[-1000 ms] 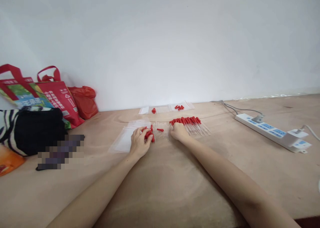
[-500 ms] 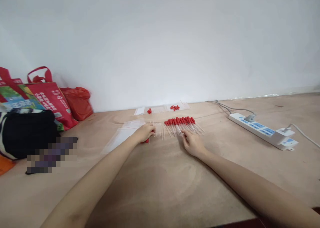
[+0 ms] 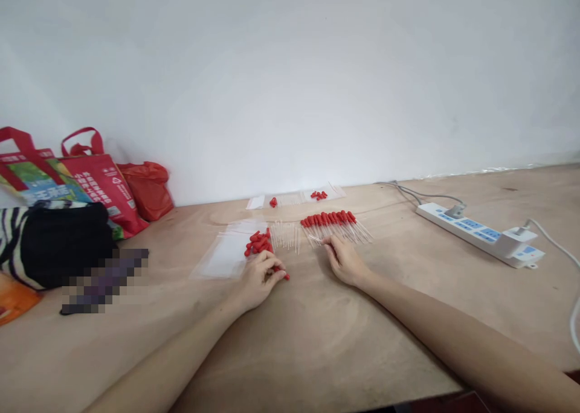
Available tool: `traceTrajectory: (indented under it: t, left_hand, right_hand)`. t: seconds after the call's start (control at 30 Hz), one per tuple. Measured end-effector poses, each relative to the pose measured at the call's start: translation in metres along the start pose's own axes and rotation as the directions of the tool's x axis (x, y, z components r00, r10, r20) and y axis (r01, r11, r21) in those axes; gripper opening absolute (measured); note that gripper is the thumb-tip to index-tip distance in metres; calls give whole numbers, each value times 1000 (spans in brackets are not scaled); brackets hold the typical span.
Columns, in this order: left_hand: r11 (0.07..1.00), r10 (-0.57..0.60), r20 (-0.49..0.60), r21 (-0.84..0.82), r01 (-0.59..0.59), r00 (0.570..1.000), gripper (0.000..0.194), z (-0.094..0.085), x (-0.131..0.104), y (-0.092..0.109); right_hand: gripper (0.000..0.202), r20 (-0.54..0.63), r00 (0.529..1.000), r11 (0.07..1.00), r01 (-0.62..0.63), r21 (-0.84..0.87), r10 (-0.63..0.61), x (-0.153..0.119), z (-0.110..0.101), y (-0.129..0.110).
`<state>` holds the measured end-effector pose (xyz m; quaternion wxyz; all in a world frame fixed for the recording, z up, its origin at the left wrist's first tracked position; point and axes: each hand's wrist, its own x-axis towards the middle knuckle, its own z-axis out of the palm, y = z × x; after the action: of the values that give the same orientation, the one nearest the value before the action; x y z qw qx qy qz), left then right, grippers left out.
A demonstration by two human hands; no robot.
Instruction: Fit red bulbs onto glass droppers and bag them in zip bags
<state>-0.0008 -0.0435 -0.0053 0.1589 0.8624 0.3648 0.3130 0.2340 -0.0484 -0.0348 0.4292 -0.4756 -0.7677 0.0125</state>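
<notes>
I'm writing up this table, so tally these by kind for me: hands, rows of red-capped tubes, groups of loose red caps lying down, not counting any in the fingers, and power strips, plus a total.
Hands: 2, left hand and right hand
Row of red-capped tubes: 1
Groups of loose red caps: 3
Power strip: 1
Total: 7

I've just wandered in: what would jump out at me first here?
Probably the row of red-bulbed droppers, its bright tops lined up at the middle of the wooden table, just beyond the right hand. Next comes the loose heap of red bulbs just beyond the left hand. Off to the sides, a red shopping bag stands at left and a white power strip lies at right.
</notes>
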Motion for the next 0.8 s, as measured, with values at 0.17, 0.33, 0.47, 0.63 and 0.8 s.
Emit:
traceTrajectory:
  t: [0.17, 0.33, 0.47, 0.63, 0.8]
  left_hand:
    - [998, 38, 134, 53, -45, 990, 5, -5, -1, 3]
    - [974, 182, 183, 105, -203, 966, 19, -2, 1, -2]
    - [996, 75, 30, 51, -76, 997, 17, 5, 0, 3]
    - [998, -48, 37, -37, 49, 998, 20, 7, 1, 12]
    - [992, -62, 36, -107, 65, 997, 20, 8, 1, 10]
  right_hand:
    - [11, 88, 996, 999, 4, 52, -9, -1, 0, -4]
    - [11, 178, 984, 999, 8, 39, -15, -2, -2, -11]
    - [11, 261, 962, 996, 78, 39, -86, -4, -2, -25]
    - [11, 264, 959, 994, 93, 52, -103, -6, -1, -35]
    - [12, 273, 958, 996, 84, 39, -91, -5, 1, -34]
